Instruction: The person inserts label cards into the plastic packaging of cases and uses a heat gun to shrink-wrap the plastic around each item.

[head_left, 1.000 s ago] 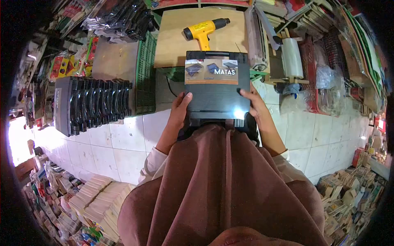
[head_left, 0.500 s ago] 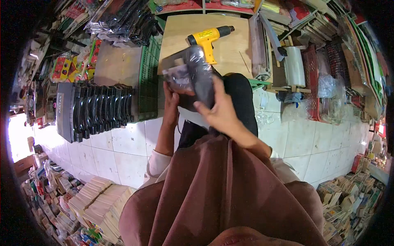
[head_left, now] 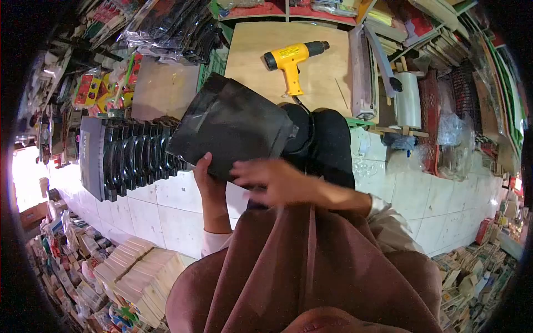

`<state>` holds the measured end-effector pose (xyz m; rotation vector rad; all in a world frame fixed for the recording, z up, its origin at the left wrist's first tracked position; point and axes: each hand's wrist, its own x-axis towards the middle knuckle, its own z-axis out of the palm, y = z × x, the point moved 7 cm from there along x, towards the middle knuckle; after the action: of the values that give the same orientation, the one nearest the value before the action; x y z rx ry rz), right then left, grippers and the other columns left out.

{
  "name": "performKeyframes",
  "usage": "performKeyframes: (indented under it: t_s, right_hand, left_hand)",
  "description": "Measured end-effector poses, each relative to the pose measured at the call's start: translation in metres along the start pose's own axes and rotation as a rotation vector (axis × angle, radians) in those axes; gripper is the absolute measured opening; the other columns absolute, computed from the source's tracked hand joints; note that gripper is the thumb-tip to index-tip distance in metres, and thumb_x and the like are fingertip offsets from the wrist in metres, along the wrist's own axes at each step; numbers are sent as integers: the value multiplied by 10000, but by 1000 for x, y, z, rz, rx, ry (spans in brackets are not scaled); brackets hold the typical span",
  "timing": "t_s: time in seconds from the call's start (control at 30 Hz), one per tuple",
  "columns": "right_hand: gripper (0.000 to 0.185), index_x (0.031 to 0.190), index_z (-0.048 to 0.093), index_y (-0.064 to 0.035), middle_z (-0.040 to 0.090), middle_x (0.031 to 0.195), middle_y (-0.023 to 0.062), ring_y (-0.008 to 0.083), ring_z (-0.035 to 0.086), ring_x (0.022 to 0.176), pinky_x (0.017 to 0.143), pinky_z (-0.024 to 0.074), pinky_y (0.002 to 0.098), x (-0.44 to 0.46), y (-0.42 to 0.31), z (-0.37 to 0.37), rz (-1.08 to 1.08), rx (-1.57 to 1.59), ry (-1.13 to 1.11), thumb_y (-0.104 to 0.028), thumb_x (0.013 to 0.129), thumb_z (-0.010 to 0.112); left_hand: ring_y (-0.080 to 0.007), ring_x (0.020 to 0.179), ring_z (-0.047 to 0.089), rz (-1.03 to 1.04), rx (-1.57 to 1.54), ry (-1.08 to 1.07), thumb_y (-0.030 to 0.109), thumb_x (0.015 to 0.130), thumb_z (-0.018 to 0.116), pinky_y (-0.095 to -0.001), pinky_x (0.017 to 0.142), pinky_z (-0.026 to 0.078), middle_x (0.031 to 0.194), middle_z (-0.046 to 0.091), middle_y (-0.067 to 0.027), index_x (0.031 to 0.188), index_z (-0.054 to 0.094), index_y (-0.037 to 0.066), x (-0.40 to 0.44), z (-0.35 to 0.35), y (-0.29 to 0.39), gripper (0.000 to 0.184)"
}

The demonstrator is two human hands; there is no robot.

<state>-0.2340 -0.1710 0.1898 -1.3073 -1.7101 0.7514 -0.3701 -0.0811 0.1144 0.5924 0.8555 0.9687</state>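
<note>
A flat black package in clear plastic wrap (head_left: pixel 230 125) is tilted over my lap, its broad dark face towards me. At its lower left edge my left hand (head_left: pixel 210 180) grips it, thumb on the near face and the other fingers hidden behind. My right hand (head_left: pixel 275 180), a little blurred, is at the lower right edge with fingers apart; whether it touches the plastic is unclear. Beyond the package a yellow heat gun (head_left: pixel 290 58) lies on the wooden board (head_left: pixel 327 77), its cord running down towards my legs.
To the left stands a row of several glossy black packages (head_left: pixel 133 152). A roll of clear film (head_left: pixel 409 100) is mounted at the right, beside a red crate (head_left: pixel 430 122). Stacked light wooden pieces (head_left: pixel 136 269) lie at lower left on the tiled floor (head_left: pixel 183 213).
The package has swung left and down, turning its broad dark face towards me. My right hand has left its side and moved down to the lower edge. The view has shifted slightly.
</note>
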Motion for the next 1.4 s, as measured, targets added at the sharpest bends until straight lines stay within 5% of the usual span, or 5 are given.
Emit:
performKeyframes:
  t_s: [0.17, 0.47, 0.8, 0.93, 1.4]
  right_hand:
    - [220, 898, 603, 1, 641, 887, 123, 177, 622, 808, 741, 487, 321, 12, 203, -114, 504, -3, 701, -179, 779, 648]
    - [637, 1156, 394, -6, 465, 1122, 143, 339, 466, 1091, 881, 435, 404, 58, 350, -82, 1164, -341, 671, -289, 680, 709]
    - [440, 1189, 494, 10, 581, 1076, 98, 187, 590, 915, 761, 500, 304, -44, 190, -141, 440, 886, 880, -18, 755, 555]
    - [254, 984, 561, -16, 571, 827, 50, 125, 537, 597, 526, 442, 246, -110, 100, -133, 611, 639, 810, -91, 766, 669]
    - [273, 988, 560, -27, 568, 797, 10, 81, 529, 629, 531, 430, 212, -117, 43, -67, 682, 496, 555, -156, 781, 684]
  left_hand:
    - [-321, 1010, 556, 11, -38, 111, 170, 712, 568, -426, 874, 473, 1095, 547, -175, 1178, 455, -26, 10, -17, -11, 518]
    - [-339, 994, 547, 65, -65, 58, 131, 670, 562, -457, 865, 467, 1096, 541, -171, 1195, 443, -7, 28, -25, -8, 556]
    - [-300, 1028, 537, 149, -91, 30, 94, 654, 566, -434, 888, 462, 1102, 549, -134, 1173, 485, 7, 55, -50, 15, 532]
    - [-315, 1023, 536, 194, -83, 84, 84, 633, 573, -433, 874, 470, 1113, 541, -142, 1187, 473, -3, 47, -49, 25, 569]
    - [-317, 1026, 537, 249, 44, -145, 149, 625, 569, -409, 897, 442, 1118, 538, -164, 1169, 471, -44, 15, -9, 35, 585]
